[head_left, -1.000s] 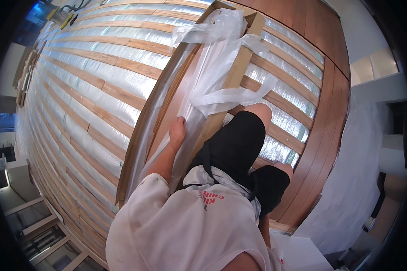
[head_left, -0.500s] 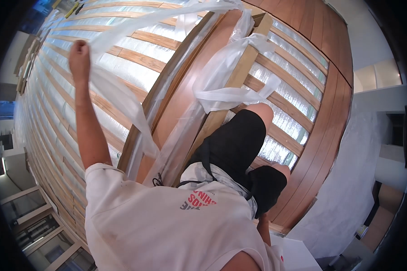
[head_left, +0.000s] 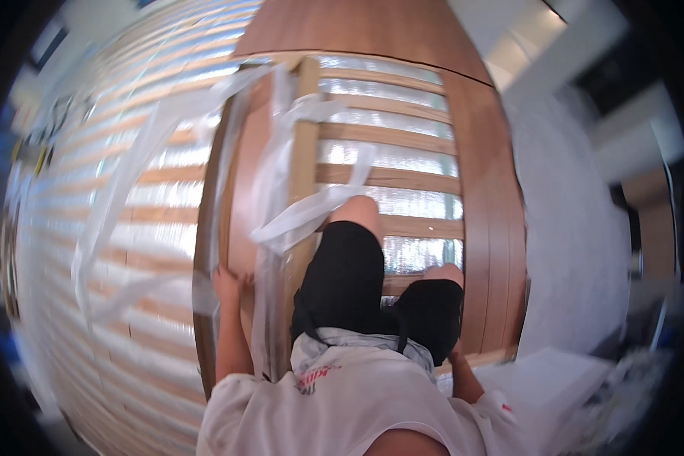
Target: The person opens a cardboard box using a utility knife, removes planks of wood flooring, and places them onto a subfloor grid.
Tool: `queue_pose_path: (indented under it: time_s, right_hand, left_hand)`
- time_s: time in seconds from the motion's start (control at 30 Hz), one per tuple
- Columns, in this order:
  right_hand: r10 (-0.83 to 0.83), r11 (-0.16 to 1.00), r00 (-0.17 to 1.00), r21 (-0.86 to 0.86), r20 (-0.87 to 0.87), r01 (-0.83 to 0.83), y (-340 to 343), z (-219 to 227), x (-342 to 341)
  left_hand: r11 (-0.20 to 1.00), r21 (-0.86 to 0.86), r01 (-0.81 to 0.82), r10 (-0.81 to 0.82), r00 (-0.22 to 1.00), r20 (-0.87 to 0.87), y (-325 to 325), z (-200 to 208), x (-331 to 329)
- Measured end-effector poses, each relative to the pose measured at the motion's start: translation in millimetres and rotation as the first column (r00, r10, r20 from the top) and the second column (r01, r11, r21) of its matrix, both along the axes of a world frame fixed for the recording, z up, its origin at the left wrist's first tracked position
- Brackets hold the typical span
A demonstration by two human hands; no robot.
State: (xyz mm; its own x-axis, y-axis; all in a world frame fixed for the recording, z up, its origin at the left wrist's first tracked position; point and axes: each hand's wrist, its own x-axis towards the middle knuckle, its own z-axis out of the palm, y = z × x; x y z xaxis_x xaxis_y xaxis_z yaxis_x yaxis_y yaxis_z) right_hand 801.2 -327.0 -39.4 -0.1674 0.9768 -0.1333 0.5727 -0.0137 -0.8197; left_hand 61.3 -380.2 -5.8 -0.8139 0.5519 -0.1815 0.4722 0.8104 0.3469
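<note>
My left hand (head_left: 233, 283) rests on the reddish-brown floorboards (head_left: 249, 182) in a long, narrow opened carton (head_left: 209, 197) to my left. Its fingers look apart, with the tips at the boards' surface; motion blurs the details. Crumpled, translucent white plastic wrap (head_left: 300, 216) hangs over the carton's right wall. A long loose strip of the same wrap (head_left: 121, 194) trails out to the left. My right forearm (head_left: 466, 376) goes down beside my right thigh, and the hand itself is hidden behind the leg.
Wooden battens (head_left: 391, 178) run over silver foil underlay (head_left: 422, 254) in front of me and far to the left. Laid brown floorboards (head_left: 490, 228) border them on the right and at the far end. Beyond lies a pale grey floor (head_left: 570, 228).
My left hand has come down from its raised place at the far left, off the wrap, onto the boards in the carton. The loose wrap strip sags leftward. The whole view has turned.
</note>
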Motion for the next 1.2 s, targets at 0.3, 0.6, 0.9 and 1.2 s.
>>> queue_pose_path:
  time_s: [0.3, 0.6, 0.9, 1.2]
  right_hand:
    - [-0.251, 0.841, 0.949, -0.529, -0.190, 0.116, -30, -13, -17]
    - [-0.232, 0.880, 0.972, -0.431, -0.019, 0.202, -39, 10, -18]
    - [-0.093, 0.863, 0.942, -0.445, 0.322, 0.237, 14, 49, 12]
    - [-0.445, 0.870, 0.890, -0.188, 0.102, 0.456, 81, 38, 85]
  left_hand:
    - [0.974, -0.167, 0.150, -0.163, 0.984, -0.067, -28, -54, -43]
    - [0.997, 0.079, -0.013, -0.023, 0.897, 0.442, 1, -15, -15]
    - [0.879, 0.396, -0.267, 0.118, 0.925, 0.361, 8, 10, 41]
    - [0.701, 0.670, -0.244, 0.023, 0.947, 0.320, 16, 176, 42]
